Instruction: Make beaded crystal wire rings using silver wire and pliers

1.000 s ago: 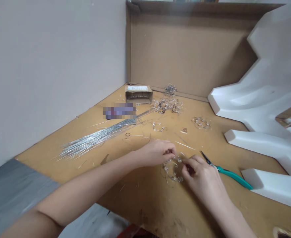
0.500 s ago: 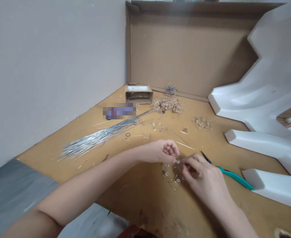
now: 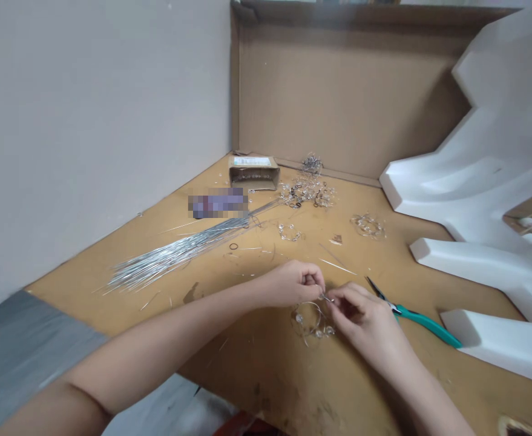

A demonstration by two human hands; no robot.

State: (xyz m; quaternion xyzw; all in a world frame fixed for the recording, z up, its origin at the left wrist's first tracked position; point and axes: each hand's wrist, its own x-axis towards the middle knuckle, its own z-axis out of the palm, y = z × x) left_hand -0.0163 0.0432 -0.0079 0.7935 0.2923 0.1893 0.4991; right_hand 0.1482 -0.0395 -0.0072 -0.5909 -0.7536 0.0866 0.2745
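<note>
Two bare hands meet over the tan workbench in the single head view. The left hand has its fingers curled closed just beside a thin wire link, and they hide whether it grips anything. The right hand brings thumb and forefinger together on that link, which sits at the top of a loop of clear crystal beads between and just below the hands, at or very near the board. If that pinch slackens, the springy wire could slip free and let the beads slide or the loop open. A sideways shift of the right wrist could catch the teal-handled pliers, whose black tips point toward the hand from just beside it. Stray wire offcuts on the bench could also snag the loop if it is dragged. Farther off lie a long bundle of silver wires, a small cardboard box, a heap of linked beads, a finished-looking bead ring and a short bead strand. White foam packing stands at the right.
</note>
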